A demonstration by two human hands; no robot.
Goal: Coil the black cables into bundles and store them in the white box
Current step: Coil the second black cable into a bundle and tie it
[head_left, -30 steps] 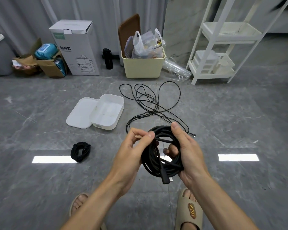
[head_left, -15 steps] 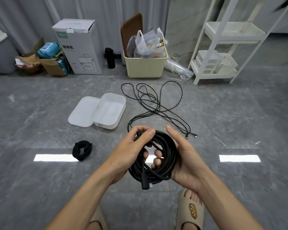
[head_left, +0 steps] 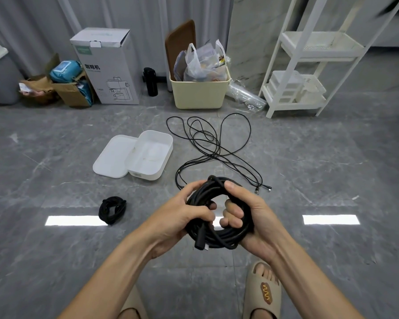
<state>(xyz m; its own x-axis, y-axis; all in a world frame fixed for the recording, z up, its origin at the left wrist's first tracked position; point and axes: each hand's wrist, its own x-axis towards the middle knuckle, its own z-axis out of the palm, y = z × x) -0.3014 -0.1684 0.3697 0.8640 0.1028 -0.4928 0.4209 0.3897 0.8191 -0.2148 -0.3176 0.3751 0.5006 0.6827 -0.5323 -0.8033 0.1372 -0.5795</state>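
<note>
A thick black cable coil hangs between both hands above the floor, its plug end dangling at the bottom left. My left hand grips the coil's left side, fingers curled through the loop. My right hand grips the right side, thumb on top and fingers wrapped through the middle. The white box lies open on the floor ahead to the left, its lid beside it. A thin loose black cable sprawls on the floor to the right of the box. A small coiled black bundle lies on the floor at left.
Along the back wall stand a white carton, a black bottle, a cream bin full of bags, a cardboard box and a white shelf rack. My sandalled feet are below.
Both hands have closed tighter round the coil, squeezing it into a rounder bundle. The right thumb moved onto its top. The view shifted slightly.
</note>
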